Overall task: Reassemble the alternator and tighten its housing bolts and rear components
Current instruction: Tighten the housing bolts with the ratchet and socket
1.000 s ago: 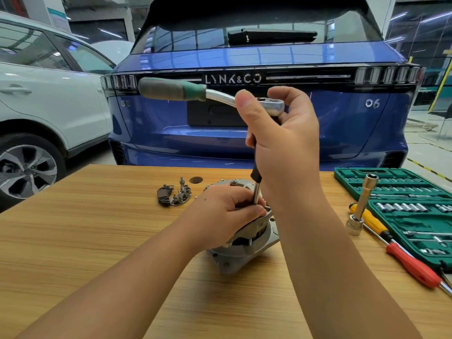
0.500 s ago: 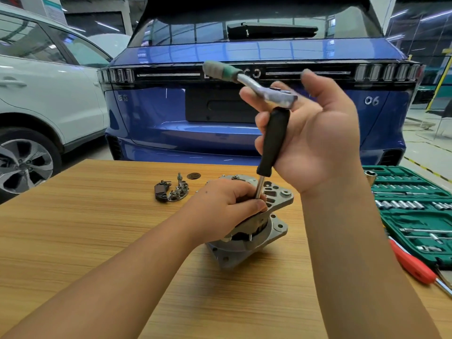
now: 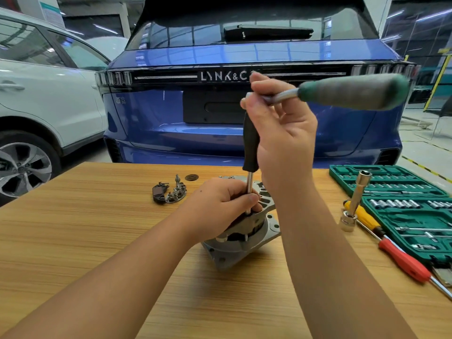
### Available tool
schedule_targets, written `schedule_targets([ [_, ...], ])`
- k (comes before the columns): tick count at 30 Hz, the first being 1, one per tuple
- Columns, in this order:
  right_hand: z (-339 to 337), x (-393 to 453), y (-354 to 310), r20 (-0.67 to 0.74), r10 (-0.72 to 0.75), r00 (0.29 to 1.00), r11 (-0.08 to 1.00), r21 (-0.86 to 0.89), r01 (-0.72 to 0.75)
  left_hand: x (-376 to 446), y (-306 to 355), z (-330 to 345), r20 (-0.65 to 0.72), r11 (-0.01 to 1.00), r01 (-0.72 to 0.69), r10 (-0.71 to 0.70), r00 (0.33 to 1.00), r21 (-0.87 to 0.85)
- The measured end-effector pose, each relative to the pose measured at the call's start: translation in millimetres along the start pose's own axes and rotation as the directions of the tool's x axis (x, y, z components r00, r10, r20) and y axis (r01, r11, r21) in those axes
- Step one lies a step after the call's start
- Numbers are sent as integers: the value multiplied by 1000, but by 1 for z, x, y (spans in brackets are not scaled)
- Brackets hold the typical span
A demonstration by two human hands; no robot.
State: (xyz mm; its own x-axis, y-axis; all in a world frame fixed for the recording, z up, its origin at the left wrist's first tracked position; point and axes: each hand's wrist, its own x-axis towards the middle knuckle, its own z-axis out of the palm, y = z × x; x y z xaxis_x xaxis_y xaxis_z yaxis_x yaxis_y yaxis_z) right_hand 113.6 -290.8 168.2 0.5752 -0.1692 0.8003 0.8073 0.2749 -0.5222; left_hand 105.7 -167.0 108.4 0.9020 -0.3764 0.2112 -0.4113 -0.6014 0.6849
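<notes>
Your green-handled steel ratchet [image 3: 342,94] has swung rightward; both hands grip, your left hand [image 3: 220,206] steadying the grey metal alternator [image 3: 244,241], your right hand [image 3: 283,133] turning; the rear parts [image 3: 170,193] wait.

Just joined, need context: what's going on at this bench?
A person is bolting a grey metal alternator together on the wooden table. The left hand steadies the housing and pinches the shaft of a black-handled extension driver. The right hand grips a green-handled ratchet atop it. A dark rectifier part lies unfitted behind.
</notes>
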Motion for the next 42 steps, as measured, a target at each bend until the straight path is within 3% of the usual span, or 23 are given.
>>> schedule_targets([
  [3,-4,-2,1,150,2,989,998,-56,7,-1,-1,0,-9,999,12,-12,1000,-39],
  [7,-6,1,-6,273,310,911,917,168,-362,0,0,2,-12,998,34,-35,999,-48],
  [12,-10,8,-7,391,389,834,828,249,-502,-2,1,0,-2,1000,16,-16,1000,-9],
  [15,-10,8,-6,273,415,868,845,237,-479,-2,2,0,3,1000,1,-1,1000,15],
  [18,-2,-2,-7,21,186,982,980,-77,-183,-3,0,1,8,998,-30,30,1000,47],
  [20,4,-6,-6,-131,-16,991,952,-306,-25,-3,-1,2,1,998,-54,54,999,33],
  [21,4,-6,-7,-185,-26,982,945,-324,-36,-3,-1,2,-1,998,-58,58,998,29],
  [23,1,0,-14,-227,183,957,967,-134,-217,-4,0,1,7,999,-45,45,999,24],
  [26,-10,9,-23,43,538,842,806,269,-528,-4,0,0,16,1000,-28,28,999,2],
  [29,-13,12,-24,219,614,758,650,405,-643,-5,-1,-1,7,1000,-21,21,1000,1],
  [33,-14,12,-23,269,633,726,575,463,-674,-5,-1,0,1,1000,-19,19,1000,-2],
  [35,-14,10,-19,213,566,796,637,500,-587,-4,0,0,-1,1000,-17,17,1000,4],
  [36,-13,8,-15,151,483,863,728,479,-491,-4,0,0,-2,1000,-13,13,1000,2],
  [38,-9,6,-9,-24,188,982,958,223,-178,-4,1,0,-4,1000,-8,8,1000,11],
  [40,-2,1,-2,-5,-105,995,987,-121,103,-4,2,0,-1,1000,-2,2,1000,20],
  [42,3,-5,7,88,-165,982,955,-237,181,-4,4,1,-6,1000,23,-23,1000,-7],
])
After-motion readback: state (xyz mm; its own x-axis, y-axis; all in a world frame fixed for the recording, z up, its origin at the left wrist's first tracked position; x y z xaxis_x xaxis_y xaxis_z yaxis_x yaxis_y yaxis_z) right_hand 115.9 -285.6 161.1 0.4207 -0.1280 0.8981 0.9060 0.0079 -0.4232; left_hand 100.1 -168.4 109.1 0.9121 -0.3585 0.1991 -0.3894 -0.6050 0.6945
